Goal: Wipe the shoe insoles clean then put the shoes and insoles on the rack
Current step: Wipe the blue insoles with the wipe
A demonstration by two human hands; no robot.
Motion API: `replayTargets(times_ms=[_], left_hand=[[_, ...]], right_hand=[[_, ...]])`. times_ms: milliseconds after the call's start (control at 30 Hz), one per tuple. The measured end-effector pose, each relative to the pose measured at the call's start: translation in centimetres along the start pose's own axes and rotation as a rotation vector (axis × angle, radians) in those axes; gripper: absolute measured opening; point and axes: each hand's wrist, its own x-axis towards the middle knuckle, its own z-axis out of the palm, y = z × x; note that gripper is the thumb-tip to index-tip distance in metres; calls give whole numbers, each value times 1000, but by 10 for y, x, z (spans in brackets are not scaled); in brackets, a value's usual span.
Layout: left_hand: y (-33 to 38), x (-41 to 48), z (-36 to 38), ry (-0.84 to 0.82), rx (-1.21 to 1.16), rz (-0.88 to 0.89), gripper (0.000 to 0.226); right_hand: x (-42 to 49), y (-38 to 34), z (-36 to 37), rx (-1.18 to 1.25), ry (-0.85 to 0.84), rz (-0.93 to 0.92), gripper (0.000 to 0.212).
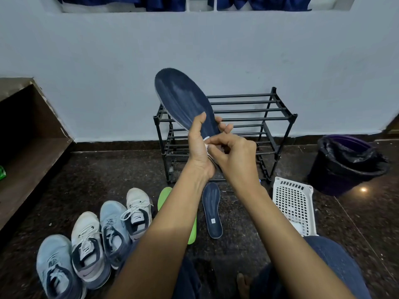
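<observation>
My left hand grips the heel end of a dark blue insole, which stands upright and tilts left in front of the black shoe rack. My right hand pinches a small white wipe against the insole's heel, mostly hidden by my fingers. On the floor lie a second dark blue insole and a green insole partly under my left forearm. Several sneakers, white and light blue, stand in a row at the lower left.
A white perforated plastic basket lies on the dark floor right of the rack. A bin lined with a black bag stands at the far right. Brown wooden steps rise on the left. A pale wall is behind the rack.
</observation>
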Motion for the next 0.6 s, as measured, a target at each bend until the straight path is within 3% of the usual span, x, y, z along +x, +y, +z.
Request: replayTargets(times_ms=[133, 367, 600], left_hand=[[-3, -4, 0, -11, -48, -57, 34], [13, -2, -7, 38, -125, -49, 40], [-4, -4, -2, 43, -75, -38, 37]], right_hand=[[7, -1, 5, -54, 98, -57, 15], [-8, -5, -1, 37, -109, 39, 16], [5, 2, 13, -108, 113, -42, 14]])
